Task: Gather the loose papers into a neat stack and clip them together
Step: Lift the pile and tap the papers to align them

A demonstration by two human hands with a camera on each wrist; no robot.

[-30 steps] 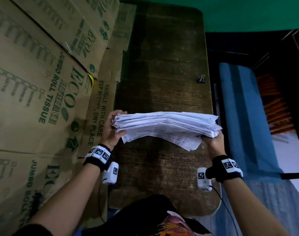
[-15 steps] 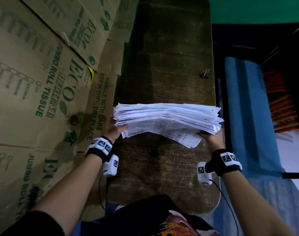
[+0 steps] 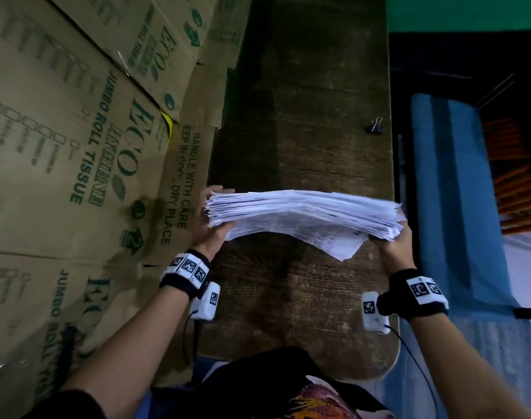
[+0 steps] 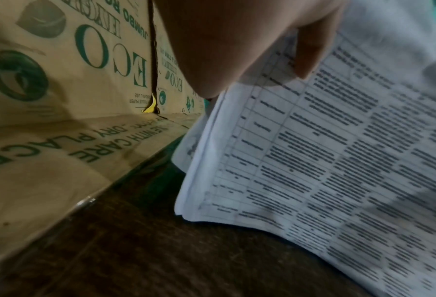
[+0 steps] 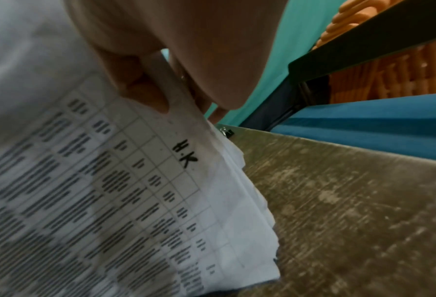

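Thick sheaf of white printed papers (image 3: pixel 303 216), held above the dark wooden surface (image 3: pixel 303 131) near its front end; floppy, edges ragged, lower sheets sagging. Left hand (image 3: pixel 211 234) and right hand (image 3: pixel 392 249) each pinch one short end; end grips likely suit squaring. Small black binder clip (image 3: pixel 374 127) lies at the right edge.

A dark, worn wooden table (image 3: pixel 303 140) carries a small black binder clip (image 3: pixel 374 127) (near its right edge, upright).
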